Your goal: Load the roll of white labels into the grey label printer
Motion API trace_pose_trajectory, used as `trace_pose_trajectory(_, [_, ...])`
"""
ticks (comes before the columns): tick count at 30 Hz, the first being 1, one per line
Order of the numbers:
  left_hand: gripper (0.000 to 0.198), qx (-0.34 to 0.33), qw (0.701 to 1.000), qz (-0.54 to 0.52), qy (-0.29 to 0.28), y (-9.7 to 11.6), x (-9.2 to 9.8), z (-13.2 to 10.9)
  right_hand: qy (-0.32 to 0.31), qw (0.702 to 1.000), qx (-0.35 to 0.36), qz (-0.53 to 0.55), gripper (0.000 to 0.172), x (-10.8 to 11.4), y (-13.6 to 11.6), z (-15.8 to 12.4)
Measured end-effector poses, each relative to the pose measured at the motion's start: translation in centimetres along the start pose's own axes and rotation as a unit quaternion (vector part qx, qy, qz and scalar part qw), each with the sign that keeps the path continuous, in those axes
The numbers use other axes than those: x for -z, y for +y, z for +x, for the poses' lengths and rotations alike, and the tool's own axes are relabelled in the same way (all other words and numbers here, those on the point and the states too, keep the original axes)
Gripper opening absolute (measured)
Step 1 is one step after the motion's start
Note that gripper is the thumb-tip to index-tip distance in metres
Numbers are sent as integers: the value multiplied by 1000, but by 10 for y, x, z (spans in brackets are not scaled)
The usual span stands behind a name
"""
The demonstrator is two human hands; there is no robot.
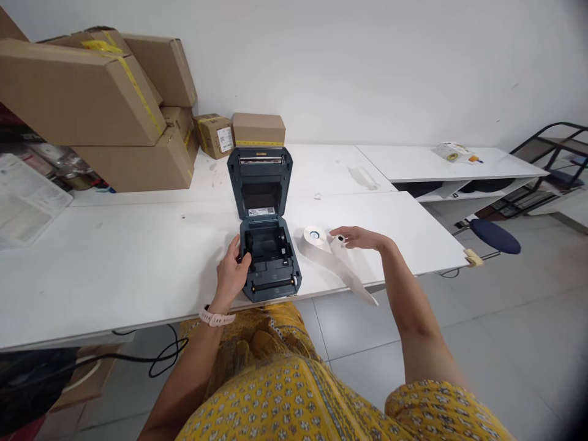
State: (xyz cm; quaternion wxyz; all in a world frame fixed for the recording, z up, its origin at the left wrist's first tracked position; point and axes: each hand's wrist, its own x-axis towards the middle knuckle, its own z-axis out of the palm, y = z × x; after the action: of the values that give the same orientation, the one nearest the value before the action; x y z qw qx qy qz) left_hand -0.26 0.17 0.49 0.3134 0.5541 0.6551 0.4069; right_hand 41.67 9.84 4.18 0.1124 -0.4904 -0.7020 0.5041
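Observation:
A dark label printer stands on the white table near its front edge, its lid swung up and the roll bay bare. My left hand grips the printer's left side, thumb over the rim and fingers along the outside. Right of the printer is a wide roll of white labels with a blue-ringed core. Beside that roll, my right hand has its fingers closed on a small white paper roll with a dark core. A white paper strip trails from the rolls over the table's front edge.
Cardboard boxes are stacked at the back left, with two smaller boxes against the wall. A clear plastic bin sits far left. Cables hang below the table. A blue stool stands at the right.

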Motion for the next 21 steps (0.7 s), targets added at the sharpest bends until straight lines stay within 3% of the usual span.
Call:
trace_pose_trajectory(4, [66,7,1000,21,-8,4,4,1,59,998,33,4,65,8,-18,2])
trace_pose_trajectory(10, [70,-3,999,2,-38,6,12,4,-68,986,78,-131,80,-17,-45,52])
trace_pose_trajectory(13, [70,-1,999,-14,-43,5,12,4,-81,985,78,-131,77,-34,-51,67])
trace_pose_trajectory(17, [69,2,998,-34,-50,4,13,3,-54,992,75,-87,69,-39,-65,55])
trace_pose_trajectory(21, [66,7,998,-58,-39,1,10,1,0,991,133,5,67,-37,-99,22])
